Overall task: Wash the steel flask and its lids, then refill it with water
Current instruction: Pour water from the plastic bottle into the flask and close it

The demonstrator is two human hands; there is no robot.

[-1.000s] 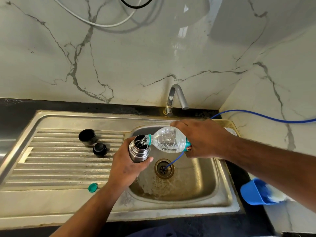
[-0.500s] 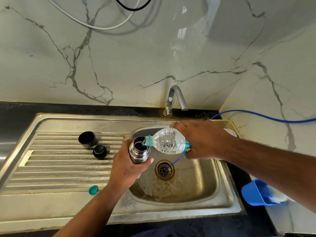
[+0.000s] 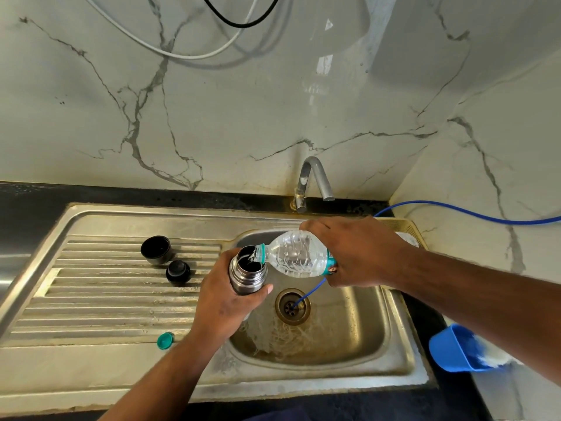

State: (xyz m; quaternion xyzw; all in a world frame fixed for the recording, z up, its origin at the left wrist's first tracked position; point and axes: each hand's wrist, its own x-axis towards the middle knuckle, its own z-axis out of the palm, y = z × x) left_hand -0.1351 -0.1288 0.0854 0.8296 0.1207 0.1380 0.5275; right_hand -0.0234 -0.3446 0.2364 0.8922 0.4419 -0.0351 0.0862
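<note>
Bare forearms (image 3: 170, 375), dark blue garment (image 3: 273, 416)

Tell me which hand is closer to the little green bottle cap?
Left. The left hand, gripping the steel flask, is just up and right of the green cap; the right hand holds the plastic bottle farther away over the sink basin.

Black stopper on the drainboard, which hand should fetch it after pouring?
Probably the right hand: it can put down the bottle and reach the stopper, while the left hand grips the flask.
</note>
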